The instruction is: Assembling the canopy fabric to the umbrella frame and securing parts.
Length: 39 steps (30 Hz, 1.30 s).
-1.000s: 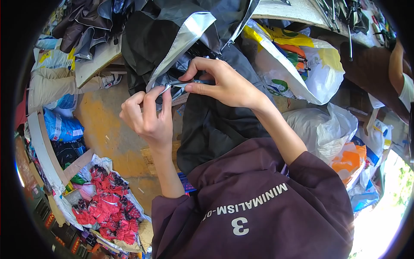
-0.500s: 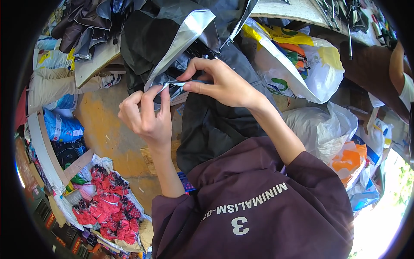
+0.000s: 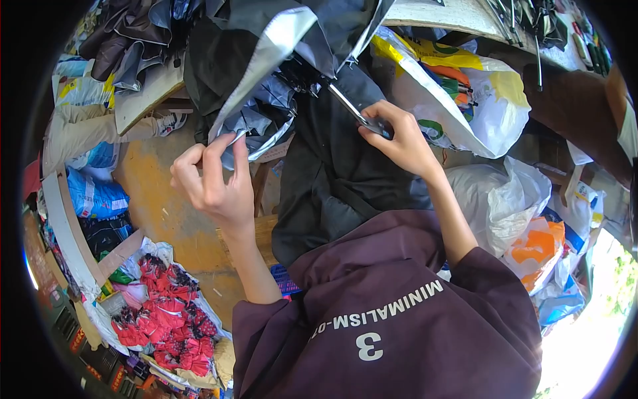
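My hands are apart: my left hand [image 3: 211,183] pinches the silver edge of the umbrella [image 3: 266,60] at its 1 o'clock, and my right hand [image 3: 397,136] grips a metal rib [image 3: 349,106] running toward 10 o'clock. The umbrella's canopy hangs above and between both hands.

I see black umbrella cloth [image 3: 345,159], matt outside with a glossy silver lining [image 3: 266,63]. Its rib [image 3: 349,106] looks like shiny metal. The bags [image 3: 478,100] beside it are smooth, glossy plastic.
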Each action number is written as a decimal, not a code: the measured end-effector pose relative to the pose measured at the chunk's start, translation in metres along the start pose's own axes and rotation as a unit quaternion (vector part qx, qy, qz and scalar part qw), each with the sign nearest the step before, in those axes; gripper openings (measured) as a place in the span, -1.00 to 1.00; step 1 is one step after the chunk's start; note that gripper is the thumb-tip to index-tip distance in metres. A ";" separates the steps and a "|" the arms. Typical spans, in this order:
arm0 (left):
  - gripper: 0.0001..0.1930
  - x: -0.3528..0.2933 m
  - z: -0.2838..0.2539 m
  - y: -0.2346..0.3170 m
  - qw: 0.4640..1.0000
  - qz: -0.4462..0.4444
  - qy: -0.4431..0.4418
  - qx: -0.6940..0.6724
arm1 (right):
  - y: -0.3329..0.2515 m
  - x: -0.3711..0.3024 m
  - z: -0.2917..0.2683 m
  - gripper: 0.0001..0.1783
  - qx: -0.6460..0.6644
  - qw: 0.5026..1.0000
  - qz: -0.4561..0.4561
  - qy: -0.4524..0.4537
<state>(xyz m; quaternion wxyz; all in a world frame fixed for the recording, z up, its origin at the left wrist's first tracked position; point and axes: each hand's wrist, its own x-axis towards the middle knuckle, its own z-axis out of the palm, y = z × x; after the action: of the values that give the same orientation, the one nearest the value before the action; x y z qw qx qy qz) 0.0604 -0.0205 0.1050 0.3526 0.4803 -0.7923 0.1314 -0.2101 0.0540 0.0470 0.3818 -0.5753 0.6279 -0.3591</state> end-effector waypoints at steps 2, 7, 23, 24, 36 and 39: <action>-0.74 0.000 -0.001 0.005 1.000 -0.008 0.010 0.004 | -0.016 -0.001 -0.002 -0.83 0.028 0.999 0.019 -0.003; -0.73 -0.005 0.000 0.028 0.999 0.015 0.031 -0.006 | -0.058 -0.002 -0.010 -0.85 0.107 0.991 0.077 0.002; -0.76 -0.034 0.053 0.028 0.990 -0.026 -0.135 -0.004 | -0.011 -0.005 0.011 -0.85 0.108 0.984 0.110 0.085; -0.76 -0.034 0.055 0.028 0.990 -0.026 -0.141 -0.002 | -0.003 -0.004 0.015 -0.85 0.070 0.989 0.093 0.095; -0.77 -0.055 0.082 0.021 0.994 -0.032 -0.104 0.033 | -0.033 -0.005 0.024 -0.79 0.033 0.993 -0.038 0.105; -0.75 -0.052 0.074 0.023 0.998 -0.007 -0.058 0.024 | -0.054 0.014 0.026 -0.70 0.079 0.996 -0.039 0.014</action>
<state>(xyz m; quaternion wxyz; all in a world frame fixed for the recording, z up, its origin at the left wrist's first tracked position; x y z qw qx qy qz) 0.0242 -0.0149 0.0197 0.2954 0.5006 -0.8048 0.1200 -0.1631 0.0359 0.0830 0.4030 -0.5620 0.5801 -0.4304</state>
